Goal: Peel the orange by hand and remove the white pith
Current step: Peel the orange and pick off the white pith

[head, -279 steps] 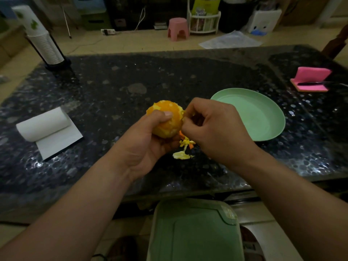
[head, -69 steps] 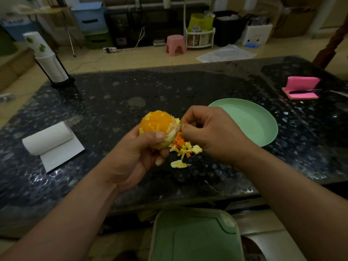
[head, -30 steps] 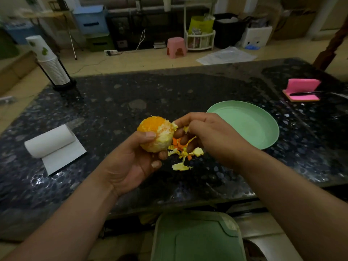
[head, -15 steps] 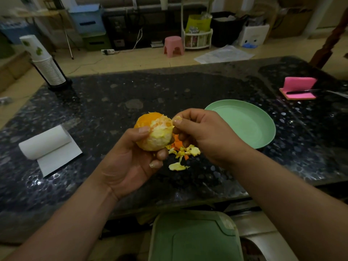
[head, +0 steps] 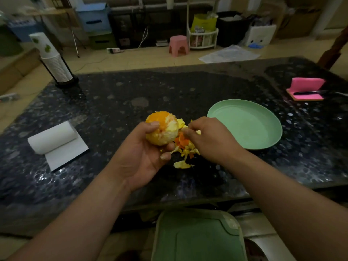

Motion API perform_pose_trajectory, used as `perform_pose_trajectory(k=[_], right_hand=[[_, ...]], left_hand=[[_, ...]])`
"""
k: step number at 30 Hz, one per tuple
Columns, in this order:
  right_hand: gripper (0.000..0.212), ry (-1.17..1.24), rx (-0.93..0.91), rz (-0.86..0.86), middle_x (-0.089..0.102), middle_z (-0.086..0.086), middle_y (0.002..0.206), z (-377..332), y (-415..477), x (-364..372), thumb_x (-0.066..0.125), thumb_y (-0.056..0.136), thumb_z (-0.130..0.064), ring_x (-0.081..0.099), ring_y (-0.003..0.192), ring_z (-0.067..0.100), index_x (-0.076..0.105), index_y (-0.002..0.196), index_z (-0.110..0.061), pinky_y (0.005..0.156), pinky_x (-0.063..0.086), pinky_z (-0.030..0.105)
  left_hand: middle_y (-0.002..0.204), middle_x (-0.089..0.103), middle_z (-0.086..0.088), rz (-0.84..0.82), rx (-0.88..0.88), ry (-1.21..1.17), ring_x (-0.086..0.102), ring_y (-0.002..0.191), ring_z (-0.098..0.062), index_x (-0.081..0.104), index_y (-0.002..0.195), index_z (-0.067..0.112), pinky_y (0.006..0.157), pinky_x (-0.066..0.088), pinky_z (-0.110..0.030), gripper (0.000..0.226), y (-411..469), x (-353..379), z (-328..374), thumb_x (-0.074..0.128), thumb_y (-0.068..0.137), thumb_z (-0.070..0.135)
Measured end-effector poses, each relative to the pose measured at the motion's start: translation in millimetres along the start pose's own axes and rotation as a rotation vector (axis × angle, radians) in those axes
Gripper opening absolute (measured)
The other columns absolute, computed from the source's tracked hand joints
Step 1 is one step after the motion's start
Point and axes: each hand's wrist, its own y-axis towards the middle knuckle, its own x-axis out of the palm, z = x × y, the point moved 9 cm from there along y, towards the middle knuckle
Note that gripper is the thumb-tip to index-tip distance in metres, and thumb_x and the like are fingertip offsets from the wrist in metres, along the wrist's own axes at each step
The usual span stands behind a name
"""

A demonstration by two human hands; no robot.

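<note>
A round, partly peeled orange [head: 162, 129] sits in the left hand [head: 140, 157] at the centre of the frame, with the right hand [head: 211, 140] curled just beside it.

The left thumb lies over the fruit's near upper side and the other fingers wrap under it, their tips showing at its lower right. Rind remains on top, and pale pith faces the right hand. The right fingers are bent, tips close to the orange's right flank above a heap of yellow and orange peel scraps [head: 185, 149] on the dark speckled stone table [head: 113, 102]. Whether they pinch a scrap cannot be told. A pale green round plate [head: 244, 125] lies right of centre, and a white paper-towel roll [head: 52, 137] lies at the left.
</note>
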Motion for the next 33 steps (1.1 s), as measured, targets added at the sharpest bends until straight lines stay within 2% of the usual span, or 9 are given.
perform_pose_trajectory(k=[2, 5, 9, 12, 15, 21, 24, 28, 33], right_hand=[[0.022, -0.002, 0.014, -0.004, 0.069, -0.003, 0.121, -1.0, -1.6, -2.5, 0.063, 0.1, -0.03, 0.064, 0.112, 0.022, 0.074, 0.12, -0.03, 0.095, 0.054, 0.042], [0.022, -0.021, 0.037, 0.031, 0.071, -0.002, 0.098, 1.5, -3.2, -6.3, 0.063, 0.102, -0.041, 0.066, 0.092, 0.021, 0.075, 0.096, -0.023, 0.078, 0.053, 0.038], [0.011, -0.071, 0.065, -0.004, 0.068, -0.005, 0.099, 6.1, -1.2, 1.5, 0.064, 0.101, -0.032, 0.065, 0.093, 0.02, 0.071, 0.099, -0.024, 0.072, 0.048, 0.035], [0.032, -0.117, 0.094, -0.027, 0.064, -0.001, 0.079, 9.5, -0.5, 6.8, 0.065, 0.1, -0.044, 0.063, 0.078, 0.023, 0.067, 0.08, -0.018, 0.057, 0.037, 0.033], [0.012, -0.172, 0.059, -0.065, 0.062, -0.002, 0.098, 3.7, 0.3, 13.0, 0.067, 0.097, -0.033, 0.062, 0.09, 0.022, 0.067, 0.094, -0.021, 0.066, 0.043, 0.036], [0.006, -0.07, 0.024, -0.02, 0.063, -0.006, 0.099, -8.7, -6.3, 3.6, 0.066, 0.097, -0.031, 0.062, 0.091, 0.018, 0.065, 0.097, -0.024, 0.073, 0.051, 0.038], [0.02, 0.087, 0.012, 0.061, 0.067, -0.006, 0.083, -13.9, -12.7, -11.4, 0.065, 0.1, -0.037, 0.063, 0.078, 0.014, 0.069, 0.086, -0.023, 0.07, 0.054, 0.038], [0.008, 0.338, -0.062, 0.138, 0.071, -0.014, 0.096, -33.6, -24.9, -36.3, 0.071, 0.098, -0.03, 0.066, 0.088, 0.001, 0.069, 0.106, -0.032, 0.073, 0.055, 0.019], [0.009, 0.338, -0.151, 0.157, 0.071, -0.015, 0.092, -49.6, -34.0, -44.6, 0.076, 0.096, -0.036, 0.067, 0.087, 0.0, 0.071, 0.102, -0.032, 0.074, 0.055, 0.016]], left_hand=[[0.111, 0.054, -0.016, 0.019, 0.007, 0.007, 0.058, 0.075, -0.021, 0.056, 0.132, 0.011, 0.048, 0.044, -0.023, 0.049, 0.5, 0.7, 0.3, 0.065, 0.087, 0.028], [0.111, 0.057, -0.016, 0.033, 0.014, 0.02, 0.059, 0.075, -0.022, 0.058, 0.133, 0.01, 0.049, 0.045, -0.024, 0.051, 2.0, 3.5, -0.4, 0.066, 0.086, 0.027], [0.108, 0.061, -0.015, 0.082, 0.012, 0.026, 0.059, 0.075, -0.021, 0.06, 0.132, 0.007, 0.05, 0.046, -0.024, 0.051, 3.0, 0.5, -2.8, 0.065, 0.086, 0.028], [0.108, 0.061, -0.014, 0.11, 0.01, 0.03, 0.06, 0.075, -0.02, 0.06, 0.133, 0.007, 0.051, 0.047, -0.023, 0.046, 2.8, -1.5, -3.7, 0.063, 0.091, 0.027], [0.105, 0.063, -0.013, 0.143, 0.01, 0.035, 0.06, 0.075, -0.019, 0.063, 0.128, 0.007, 0.051, 0.047, -0.023, 0.037, 3.7, -4.7, -5.1, 0.06, 0.096, 0.026], [0.095, 0.066, -0.01, 0.162, 0.025, 0.043, 0.061, 0.076, -0.019, 0.065, 0.118, 0.007, 0.053, 0.048, -0.022, 0.026, 4.4, -6.6, -5.0, 0.059, 0.097, 0.021], [0.099, 0.065, -0.012, 0.14, 0.04, 0.052, 0.062, 0.077, -0.019, 0.062, 0.127, 0.003, 0.054, 0.049, -0.024, 0.037, 4.6, -5.0, -3.0, 0.06, 0.094, 0.02], [0.109, 0.064, -0.015, 0.115, 0.102, 0.106, 0.065, 0.076, -0.019, 0.049, 0.146, 0.001, 0.056, 0.05, -0.027, 0.071, 6.1, -3.7, 2.6, 0.069, 0.081, 0.022], [0.117, 0.063, -0.014, 0.132, 0.185, 0.203, 0.064, 0.079, -0.019, 0.049, 0.145, 0.01, 0.06, 0.049, -0.03, 0.071, 4.4, -2.1, 8.0, 0.069, 0.078, 0.023]])
